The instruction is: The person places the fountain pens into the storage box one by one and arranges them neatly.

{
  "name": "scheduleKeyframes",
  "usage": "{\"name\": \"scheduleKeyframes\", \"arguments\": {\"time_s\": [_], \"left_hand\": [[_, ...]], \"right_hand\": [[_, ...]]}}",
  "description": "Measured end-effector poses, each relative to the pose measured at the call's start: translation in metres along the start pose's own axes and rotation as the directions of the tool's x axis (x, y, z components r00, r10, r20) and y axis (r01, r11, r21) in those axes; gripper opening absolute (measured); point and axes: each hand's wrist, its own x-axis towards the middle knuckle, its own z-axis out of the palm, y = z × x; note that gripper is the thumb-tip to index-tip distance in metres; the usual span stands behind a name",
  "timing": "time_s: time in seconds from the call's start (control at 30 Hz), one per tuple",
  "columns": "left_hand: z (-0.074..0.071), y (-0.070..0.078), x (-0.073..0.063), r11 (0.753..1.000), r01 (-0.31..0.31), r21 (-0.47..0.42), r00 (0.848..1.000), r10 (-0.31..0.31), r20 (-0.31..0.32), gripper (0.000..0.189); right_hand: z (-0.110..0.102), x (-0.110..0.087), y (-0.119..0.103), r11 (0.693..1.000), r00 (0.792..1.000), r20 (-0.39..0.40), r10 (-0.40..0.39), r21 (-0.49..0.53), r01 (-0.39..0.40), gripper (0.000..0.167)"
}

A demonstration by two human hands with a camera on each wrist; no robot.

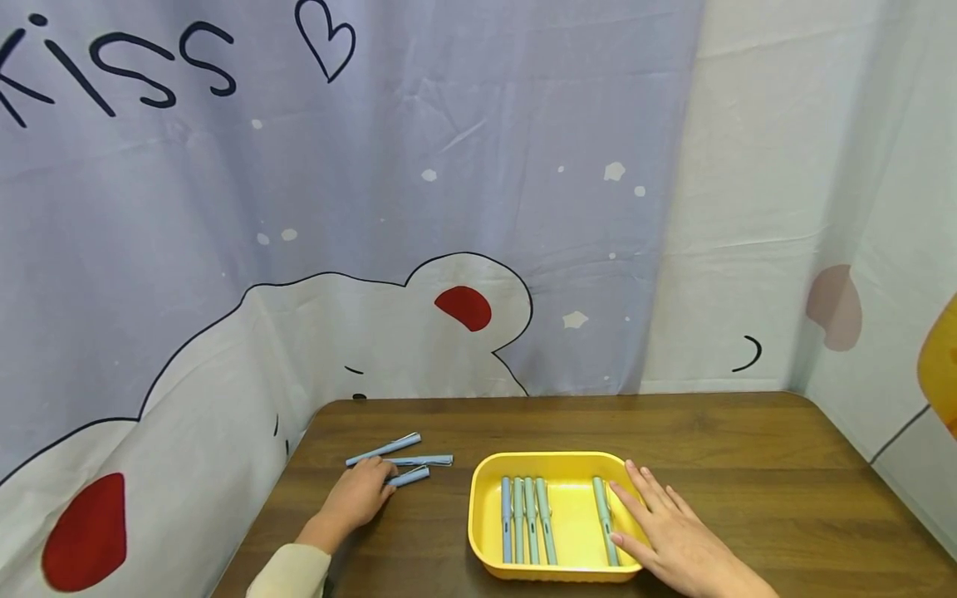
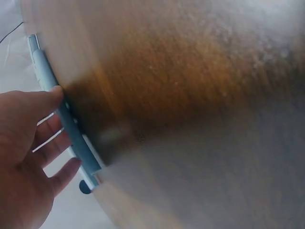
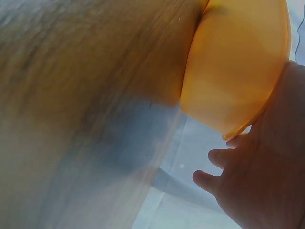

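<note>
My left hand (image 1: 359,492) is at the table's left side and grips a capped blue pen (image 1: 409,477), with thumb and fingertips on opposite sides of it in the left wrist view. Just beyond lie two more blue pens (image 1: 385,448). My right hand (image 1: 676,531) lies over the right rim of a yellow plastic basket (image 1: 557,573), fingers straight and spread. A green pen (image 1: 604,523) stands apart inside the basket, near the right thumb. Along the basket's left part, one blue pen (image 1: 506,519) lies beside several green pens (image 1: 532,519), roughly parallel.
Everything rests on a brown wooden table (image 1: 748,465) with rounded far corners. Behind it hangs a printed curtain (image 1: 478,166), which also runs down both sides of the table.
</note>
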Motion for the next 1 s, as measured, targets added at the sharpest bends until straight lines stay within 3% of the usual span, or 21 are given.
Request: {"name": "scheduleKeyframes", "arguments": {"time_s": [0.3, 0.43, 0.67, 0.8, 0.93, 1.0], "left_hand": [[-0.001, 0.001, -0.002, 0.999, -0.038, 0.002, 0.998, 0.038, -0.048, 0.006], [-0.005, 0.006, -0.003, 1.000, -0.015, -0.011, 0.999, 0.014, -0.050, 0.003], [-0.015, 0.016, 0.002, 0.985, 0.045, -0.164, 0.998, -0.051, -0.029, 0.007], [-0.022, 0.023, 0.002, 0.925, 0.086, -0.370, 0.996, -0.072, 0.052, 0.019], [-0.028, 0.031, 0.002, 0.807, 0.122, -0.577, 0.991, -0.063, 0.122, 0.031], [-0.031, 0.034, 0.002, 0.732, 0.143, -0.666, 0.988, -0.060, 0.145, 0.035]], "right_hand": [[0.001, 0.000, 0.000, 1.000, 1.000, -0.014, -0.008, -0.016, 0.007, 0.065], [0.001, 0.000, 0.000, 1.000, 1.000, -0.014, -0.008, -0.020, 0.008, 0.065], [0.001, 0.000, 0.000, 1.000, 1.000, -0.014, -0.013, -0.027, 0.013, 0.065], [0.000, 0.000, 0.000, 1.000, 1.000, -0.007, -0.013, -0.026, 0.013, 0.065], [-0.001, 0.000, 0.000, 1.000, 1.000, 0.006, -0.010, -0.010, 0.010, 0.065], [-0.001, 0.000, 0.000, 1.000, 1.000, 0.011, -0.009, -0.004, 0.009, 0.065]]}}
